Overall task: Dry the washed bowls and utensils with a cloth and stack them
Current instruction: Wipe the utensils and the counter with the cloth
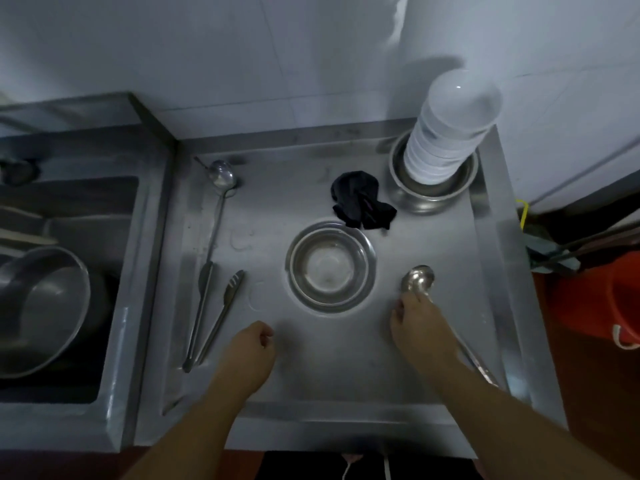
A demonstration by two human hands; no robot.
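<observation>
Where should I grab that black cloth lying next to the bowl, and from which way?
Pinch the black cloth at its bunched-up top, coming straight down from above. It lies crumpled on the steel counter, so the raised folds probably give fingers something to catch. Come in from the near side, since the metal bowl holding the stacked white bowls crowds its right.
</observation>
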